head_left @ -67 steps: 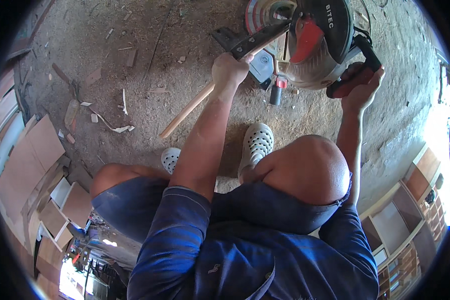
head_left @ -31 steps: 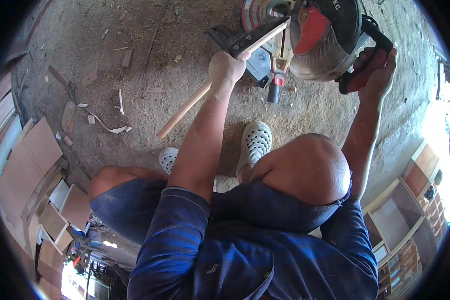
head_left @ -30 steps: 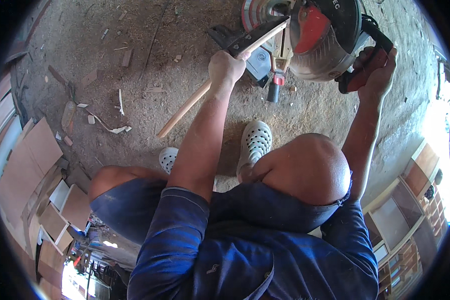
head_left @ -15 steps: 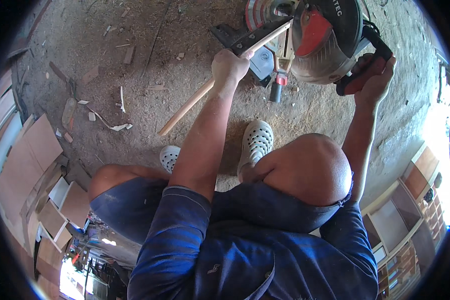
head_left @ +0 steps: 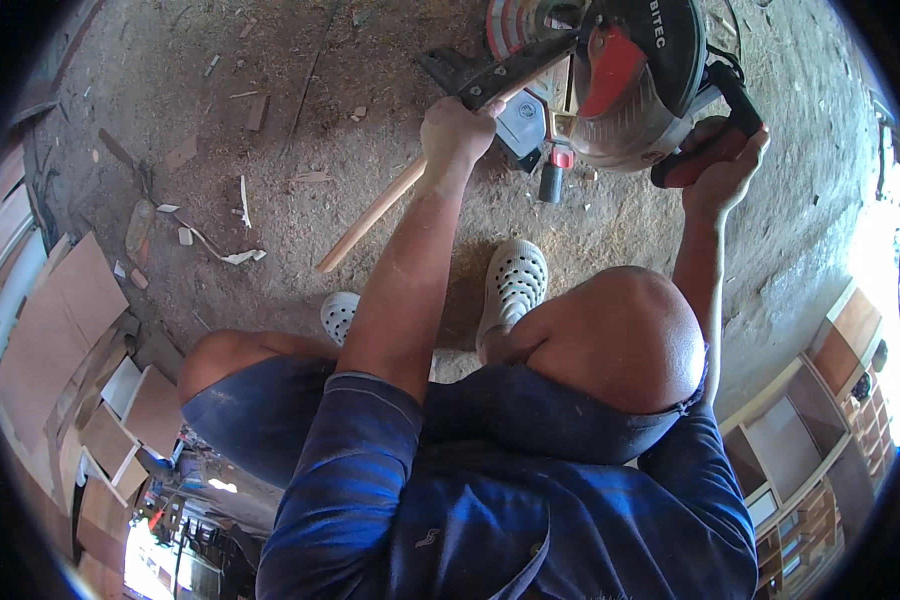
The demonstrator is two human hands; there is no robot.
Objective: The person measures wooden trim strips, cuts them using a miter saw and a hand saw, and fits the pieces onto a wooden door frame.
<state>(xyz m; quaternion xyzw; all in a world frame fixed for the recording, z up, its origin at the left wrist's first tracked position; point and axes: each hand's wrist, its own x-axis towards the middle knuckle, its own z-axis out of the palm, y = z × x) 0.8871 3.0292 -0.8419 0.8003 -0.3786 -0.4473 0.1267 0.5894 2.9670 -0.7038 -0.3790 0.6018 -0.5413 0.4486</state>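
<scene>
A miter saw with a black-and-red head and a clear blade guard stands on the ground at the top of the view. My right hand is closed around its black-and-red handle. My left hand grips a slim wooden strip and presses it along the black fence. The strip slants from the saw down to the lower left, its near end free in the air. Its far end runs toward the guard, where the blade's contact with it cannot be seen.
Wood scraps and sawdust litter the floor around a pale curled strip. Boards and panels lean at the left. Wooden cabinet frames stand at the lower right. My perforated clogs are just below the saw.
The saw head and handle have shifted a little to the left, and my right hand has gone with them. My left hand and the wooden strip stay almost in place.
</scene>
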